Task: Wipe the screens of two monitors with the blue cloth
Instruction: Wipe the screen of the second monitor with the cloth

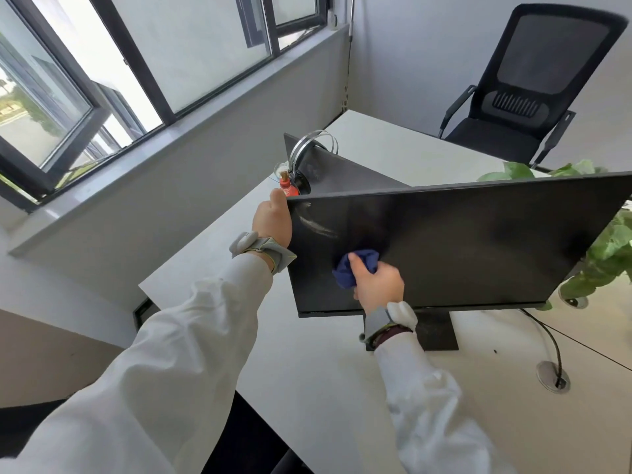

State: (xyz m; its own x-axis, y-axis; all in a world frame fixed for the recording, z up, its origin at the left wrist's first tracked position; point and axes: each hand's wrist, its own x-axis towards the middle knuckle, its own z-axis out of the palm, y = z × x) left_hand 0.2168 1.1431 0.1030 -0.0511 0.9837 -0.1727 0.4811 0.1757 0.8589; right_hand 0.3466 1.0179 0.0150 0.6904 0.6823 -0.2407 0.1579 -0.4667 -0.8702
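- The left grip (pixel 273 218), a bare hand at the end of a long white sleeve (pixel 191 330), clasps the left edge of the near wide black flat-screen monitor (pixel 461 241). The thumb lies along the front of the frame near the top corner, and the fingers are hidden behind the panel.
- The right grip (pixel 378 282) is closed round a bunched dark blue cloth (pixel 343 273) and presses it against the lower left part of that monitor's dark screen.
- The cloth shows to the left of and above the thumb, touching the glass.
- A pale streaky smear (pixel 316 227) marks the screen near its upper left corner, between the two grips and above the cloth.
- Each wrist wears a grey fabric band with a pale plastic pod, the left one (pixel 263 249) just beside the monitor's edge and the right one (pixel 390 319) in front of the bottom bezel.
- The monitor stands on a flat black rectangular base (pixel 437 331) on the white surface (pixel 325 371).
- A second dark monitor (pixel 342 172) stands behind the first, turned at an angle, with silver-banded headphones (pixel 309 145) hung over its top left corner.
- A small bottle with a red label (pixel 287 188) sits just beside that rear monitor, close to the left grip's thumb.
- A leafy green plant (pixel 612 248) rises behind the right end of the near monitor.
- A black cable (pixel 552 336) runs into a round metal grommet (pixel 553 376) in the surface on the right.
- A black mesh-backed office chair (pixel 533 80) stands at the far side, and dark-framed windows (pixel 102 80) line the wall on the left.
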